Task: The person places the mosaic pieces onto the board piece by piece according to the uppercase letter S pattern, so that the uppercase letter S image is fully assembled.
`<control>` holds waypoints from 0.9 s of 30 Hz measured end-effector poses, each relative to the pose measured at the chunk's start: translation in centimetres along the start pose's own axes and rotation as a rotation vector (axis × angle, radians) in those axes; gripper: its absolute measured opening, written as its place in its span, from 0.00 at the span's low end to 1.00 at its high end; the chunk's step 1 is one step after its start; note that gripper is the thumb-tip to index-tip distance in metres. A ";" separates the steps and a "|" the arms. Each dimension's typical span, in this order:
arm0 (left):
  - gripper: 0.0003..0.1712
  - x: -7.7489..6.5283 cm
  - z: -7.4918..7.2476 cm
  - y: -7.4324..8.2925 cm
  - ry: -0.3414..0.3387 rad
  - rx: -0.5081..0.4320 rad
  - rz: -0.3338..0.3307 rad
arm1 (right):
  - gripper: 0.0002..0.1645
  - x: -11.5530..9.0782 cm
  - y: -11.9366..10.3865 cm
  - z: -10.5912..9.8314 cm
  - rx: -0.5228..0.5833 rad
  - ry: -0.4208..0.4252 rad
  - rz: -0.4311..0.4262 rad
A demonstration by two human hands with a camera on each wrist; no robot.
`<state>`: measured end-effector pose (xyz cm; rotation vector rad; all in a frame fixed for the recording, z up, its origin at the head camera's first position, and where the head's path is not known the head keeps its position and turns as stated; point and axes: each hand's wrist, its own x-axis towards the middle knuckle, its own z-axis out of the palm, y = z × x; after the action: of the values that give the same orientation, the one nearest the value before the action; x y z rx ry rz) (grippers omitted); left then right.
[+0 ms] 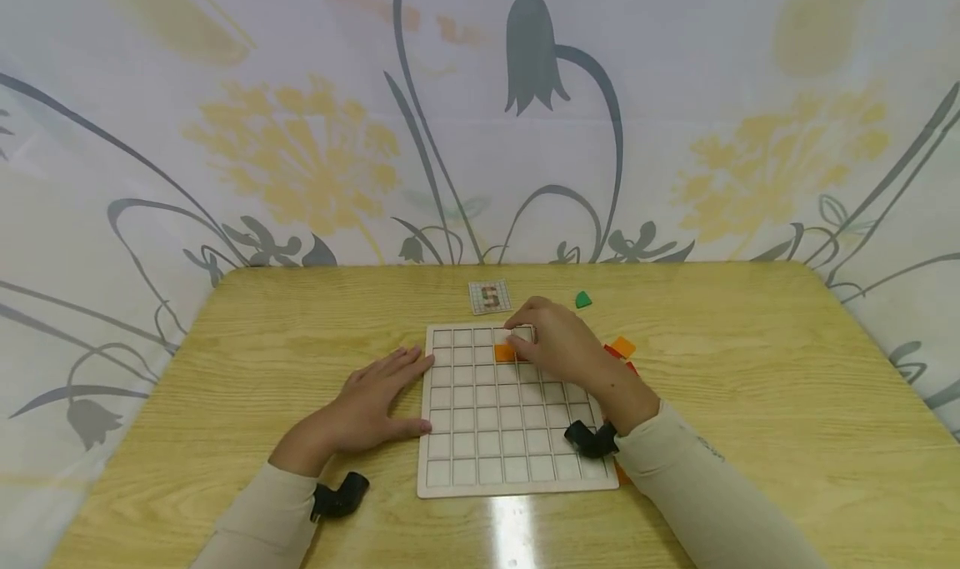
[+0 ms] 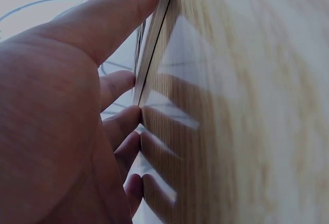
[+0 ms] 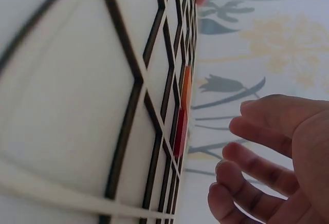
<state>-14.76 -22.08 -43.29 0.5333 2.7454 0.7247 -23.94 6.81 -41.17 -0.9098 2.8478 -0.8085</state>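
Observation:
A white gridded board point(image 1: 422, 477) lies on the table. An orange tile point(image 1: 503, 353) sits in its second row from the far edge, with a red tile point(image 3: 180, 131) beside it in the right wrist view. Over that part of the board is my right hand point(image 1: 562, 344), its fingers loosely bent. The right wrist view shows no piece between the fingers, and they stand apart from both tiles. My left hand point(image 1: 375, 402) lies spread on the table, thumb and a fingertip touching the board's left edge.
Beyond the board lies a small pattern card point(image 1: 489, 296), with a green rounded piece point(image 1: 582, 300) to its right. Several loose pieces, including an orange one point(image 1: 624, 346) and a red one point(image 1: 612, 351), lie along the board's right side, partly covered by the right arm.

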 end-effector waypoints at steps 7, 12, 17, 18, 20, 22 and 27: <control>0.51 0.1 0.2 -0.1 -0.006 0.006 -0.001 | 0.14 -0.1 0.9 -1.1 0.026 0.055 -0.018; 0.51 0.1 0.1 -0.1 -0.008 -0.009 -0.006 | 0.15 0.1 1.4 -2.1 0.032 0.089 0.004; 0.51 -0.1 0.0 -0.1 -0.010 -0.013 -0.003 | 0.16 0.1 1.9 -3.0 0.026 0.112 0.028; 0.51 -0.1 0.0 -0.1 -0.007 -0.010 -0.002 | 0.16 0.2 2.0 -3.1 0.026 0.117 0.031; 0.51 -0.1 0.0 -0.1 -0.002 -0.004 0.001 | 0.16 0.2 2.2 -3.5 0.023 0.124 0.040; 0.51 0.0 0.0 -0.1 0.000 -0.003 0.005 | 0.17 0.2 2.5 -3.7 0.020 0.131 0.048; 0.51 -0.1 0.1 -0.2 -0.006 -0.006 0.001 | 0.18 0.0 3.5 -3.9 0.027 0.142 0.084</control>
<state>-14.70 -22.19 -43.49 0.5351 2.7372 0.7302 -26.55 11.06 -39.53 -0.7527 2.9641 -0.9357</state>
